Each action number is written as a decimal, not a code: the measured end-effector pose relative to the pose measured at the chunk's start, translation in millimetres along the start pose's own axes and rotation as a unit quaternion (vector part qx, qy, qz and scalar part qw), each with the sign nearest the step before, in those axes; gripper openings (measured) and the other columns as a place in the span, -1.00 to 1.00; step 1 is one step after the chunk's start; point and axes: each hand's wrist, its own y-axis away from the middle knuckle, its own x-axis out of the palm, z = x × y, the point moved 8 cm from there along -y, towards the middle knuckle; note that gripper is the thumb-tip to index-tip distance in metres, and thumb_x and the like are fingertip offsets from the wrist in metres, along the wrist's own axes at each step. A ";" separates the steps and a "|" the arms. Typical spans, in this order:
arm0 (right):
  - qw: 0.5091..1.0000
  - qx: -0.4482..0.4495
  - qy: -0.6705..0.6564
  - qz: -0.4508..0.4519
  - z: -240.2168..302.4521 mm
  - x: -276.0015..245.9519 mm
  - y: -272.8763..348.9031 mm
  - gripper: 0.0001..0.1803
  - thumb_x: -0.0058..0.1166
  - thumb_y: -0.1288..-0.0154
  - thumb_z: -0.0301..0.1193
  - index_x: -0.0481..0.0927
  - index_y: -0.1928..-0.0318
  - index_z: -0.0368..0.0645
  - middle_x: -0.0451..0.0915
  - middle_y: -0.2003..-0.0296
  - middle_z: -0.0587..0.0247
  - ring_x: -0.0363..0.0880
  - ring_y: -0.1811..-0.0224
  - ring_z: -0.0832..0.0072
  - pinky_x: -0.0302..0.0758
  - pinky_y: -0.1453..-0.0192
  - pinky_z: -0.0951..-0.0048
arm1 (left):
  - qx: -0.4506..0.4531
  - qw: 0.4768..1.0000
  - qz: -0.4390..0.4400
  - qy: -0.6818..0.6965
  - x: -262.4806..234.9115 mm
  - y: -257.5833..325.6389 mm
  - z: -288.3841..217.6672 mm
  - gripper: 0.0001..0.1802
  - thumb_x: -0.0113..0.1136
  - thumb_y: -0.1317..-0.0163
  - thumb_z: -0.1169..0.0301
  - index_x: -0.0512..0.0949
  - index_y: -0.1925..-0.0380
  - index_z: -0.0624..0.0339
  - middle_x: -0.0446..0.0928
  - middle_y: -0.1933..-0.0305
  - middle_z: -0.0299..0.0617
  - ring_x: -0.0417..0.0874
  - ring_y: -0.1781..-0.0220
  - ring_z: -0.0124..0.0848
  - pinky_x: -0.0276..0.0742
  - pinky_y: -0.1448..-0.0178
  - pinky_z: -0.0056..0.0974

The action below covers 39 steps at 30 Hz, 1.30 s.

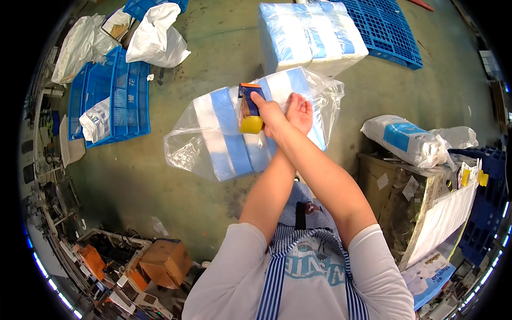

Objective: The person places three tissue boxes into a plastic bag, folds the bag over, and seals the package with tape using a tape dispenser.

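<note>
My forearms cross over a clear plastic bag (184, 143) packed with blue-and-white bundles (226, 130), lying on the floor. My right hand (268, 113), reaching across to the left, grips a tape dispenser (248, 101), dark blue with an orange end and a yellow lower part. It is held just above the middle of the bag. Underneath the right wrist passes my left arm; my left hand (300, 114) is palm up, fingers loosely bent, with nothing visible in it. That hand is at the bag's right part, near its loose crumpled end (328, 96).
Beyond the bag stands another wrapped blue-and-white pack (314, 40), beside a blue pallet (386, 32). Blue crates (130, 98) and a white sack (157, 40) are at the left. A worn cabinet (392, 184) carrying a white-and-blue bag (402, 140) is near on the right; a cardboard box (166, 262) lies lower left.
</note>
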 end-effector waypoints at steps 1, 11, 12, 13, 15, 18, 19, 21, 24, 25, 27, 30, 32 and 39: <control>1.000 0.011 0.007 0.009 0.1 2.9 -1.0 -0.53 0.07 -0.27 -0.20 0.46 0.10 -0.46 0.56 0.22 0.11 0.54 0.29 0.37 0.49 0.21 0.38 | -0.024 1.000 -0.013 0.012 4.7 13.6 14.4 -0.84 0.25 -0.15 0.40 0.51 0.26 0.06 0.53 0.31 -0.34 0.52 0.29 -0.51 0.49 0.15 -0.40; 0.998 0.045 -0.005 0.040 3.3 10.1 -11.2 -0.62 0.05 -0.30 -0.22 0.50 0.13 -0.35 0.57 0.28 0.14 0.58 0.34 0.32 0.53 0.33 0.27 | 0.044 0.938 0.038 -0.340 -58.5 65.2 -14.2 -0.69 0.17 -0.22 0.37 0.41 0.05 0.15 0.50 0.13 -0.22 0.51 0.17 -0.45 0.50 0.07 -0.33; 0.999 0.038 -0.005 0.039 4.9 6.0 -14.2 -0.61 0.05 -0.29 -0.22 0.50 0.14 -0.36 0.57 0.29 0.14 0.58 0.35 0.32 0.53 0.33 0.27 | 0.145 0.877 -0.008 -0.459 -52.7 69.3 -37.3 -0.70 0.17 -0.22 0.36 0.41 0.06 0.14 0.50 0.13 -0.23 0.51 0.16 -0.45 0.50 0.07 -0.33; 0.999 0.031 -0.003 0.037 6.1 2.1 -17.6 -0.61 0.06 -0.29 -0.21 0.50 0.15 -0.37 0.57 0.29 0.14 0.58 0.36 0.31 0.53 0.33 0.26 | 0.175 0.870 -0.080 -0.454 -47.8 73.7 -57.2 -0.71 0.16 -0.22 0.37 0.42 0.07 0.14 0.50 0.13 -0.22 0.52 0.15 -0.44 0.50 0.06 -0.32; 0.998 0.038 0.007 0.044 5.4 -2.0 -21.3 -0.60 0.03 -0.31 -0.20 0.49 0.13 -0.36 0.57 0.26 0.12 0.58 0.31 0.30 0.53 0.27 0.24 | 0.166 0.902 -0.244 -0.315 -46.6 79.7 -92.8 -0.74 0.14 -0.22 0.39 0.43 0.09 0.12 0.50 0.12 -0.21 0.54 0.12 -0.42 0.51 0.06 -0.29; 0.996 0.054 0.017 0.069 3.2 5.9 -24.4 -0.60 -0.05 -0.35 -0.19 0.46 0.07 -0.33 0.56 0.18 0.07 0.59 0.22 0.27 0.55 0.15 0.21 | 0.144 0.922 -0.189 -0.307 -44.0 69.8 -121.3 -0.81 0.07 -0.24 0.42 0.43 0.14 0.15 0.48 0.05 -0.18 0.54 0.05 -0.43 0.51 0.06 -0.27; 0.997 0.044 0.006 0.067 3.6 6.5 -26.4 -0.60 -0.01 -0.33 -0.20 0.47 0.10 -0.34 0.57 0.22 0.09 0.58 0.27 0.29 0.55 0.20 0.23 | 0.146 0.915 -0.200 -0.319 -48.9 74.0 -123.7 -0.81 0.06 -0.22 0.45 0.44 0.15 0.17 0.47 0.05 -0.16 0.52 0.06 -0.40 0.50 0.05 -0.25; 0.998 0.026 -0.018 0.060 6.5 8.1 -25.9 -0.61 0.06 -0.28 -0.21 0.50 0.17 -0.36 0.58 0.30 0.14 0.58 0.36 0.33 0.55 0.31 0.27 | 0.149 0.900 -0.222 -0.344 -63.3 91.6 -126.5 -0.80 0.05 -0.18 0.52 0.46 0.17 0.21 0.44 0.05 -0.11 0.50 0.06 -0.35 0.47 0.04 -0.19; 0.997 0.036 -0.007 0.064 15.0 3.6 -23.8 -0.62 0.03 -0.30 -0.22 0.49 0.13 -0.35 0.58 0.28 0.14 0.58 0.34 0.32 0.57 0.27 0.26 | 0.395 0.418 -0.039 -0.817 -9.7 115.3 -150.0 -0.63 0.07 -0.13 0.50 0.43 0.02 0.27 0.44 -0.02 -0.01 0.47 -0.04 -0.17 0.39 -0.10 -0.07; 0.996 0.039 -0.014 0.079 14.6 3.9 -26.2 -0.62 0.02 -0.31 -0.22 0.48 0.12 -0.34 0.58 0.27 0.14 0.58 0.32 0.32 0.57 0.26 0.26 | 0.418 0.311 -0.026 -0.853 -4.5 114.2 -156.0 -0.60 0.07 -0.12 0.47 0.42 -0.01 0.26 0.43 -0.04 0.01 0.46 -0.06 -0.14 0.36 -0.12 -0.04; 0.993 0.043 -0.029 0.108 14.8 4.9 -31.9 -0.62 0.00 -0.32 -0.22 0.47 0.09 -0.33 0.57 0.25 0.13 0.59 0.29 0.32 0.56 0.24 0.25 | 0.448 0.085 0.003 -0.890 9.2 96.7 -164.5 -0.52 0.09 -0.09 0.40 0.41 -0.08 0.25 0.41 -0.08 0.05 0.44 -0.10 -0.08 0.30 -0.16 0.01; 0.996 0.042 -0.013 0.082 20.5 9.3 -17.1 -0.61 -0.02 -0.34 -0.22 0.46 0.07 -0.33 0.56 0.21 0.12 0.58 0.24 0.31 0.57 0.19 0.23 | 0.480 0.001 0.040 -0.876 25.3 82.8 -177.4 -0.55 0.10 -0.09 0.26 0.46 0.00 0.20 0.44 -0.02 -0.02 0.45 -0.08 -0.17 0.29 -0.12 0.03; 0.996 0.044 0.001 0.077 18.4 4.6 -19.8 -0.60 -0.02 -0.34 -0.21 0.46 0.06 -0.33 0.56 0.19 0.11 0.59 0.22 0.30 0.56 0.16 0.22 | 0.362 0.027 -0.012 -0.932 33.9 56.2 -196.5 -0.62 0.11 -0.07 0.19 0.53 0.13 0.10 0.48 0.08 -0.11 0.47 -0.02 -0.20 0.28 -0.08 -0.03; 0.996 0.044 0.018 0.073 12.9 -12.4 -13.0 -0.53 0.00 -0.32 -0.14 0.45 0.05 -0.36 0.57 0.16 0.10 0.60 0.19 0.34 0.57 0.14 0.31 | 0.423 0.067 0.032 -0.903 32.1 72.1 -227.2 -0.77 0.22 0.11 0.12 0.52 0.54 -0.02 0.42 0.39 -0.33 0.45 0.26 -0.31 0.23 0.04 -0.08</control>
